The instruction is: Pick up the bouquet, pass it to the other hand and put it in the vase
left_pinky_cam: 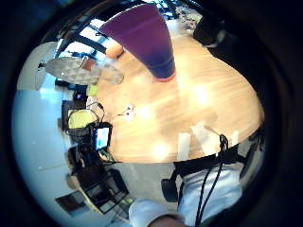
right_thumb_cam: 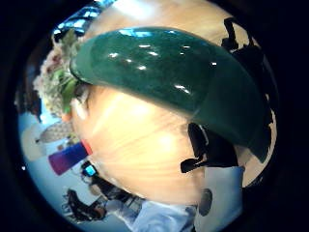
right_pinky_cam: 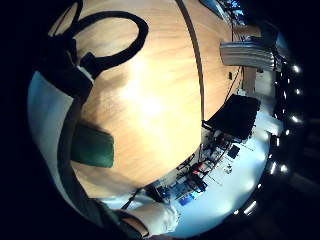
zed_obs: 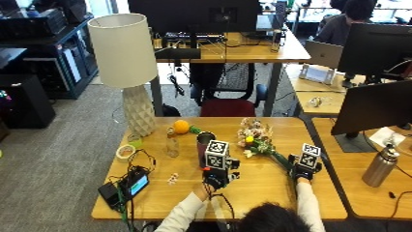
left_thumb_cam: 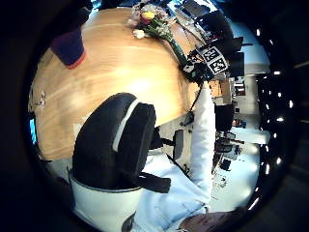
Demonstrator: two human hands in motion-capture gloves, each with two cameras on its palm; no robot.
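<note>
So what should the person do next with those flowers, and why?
Probably lift the bouquet off the table and bring it toward the left hand. The right hand already grips its green stem end while the flowers lie on the wood, and the left hand waits near the vase, holding nothing.

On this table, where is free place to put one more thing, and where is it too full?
Free: the wood between the left hand and right hand, below the bouquet; also the near left corner below the small device. Crowded: the back left, with the lamp, orange, bottle and vase.
</note>
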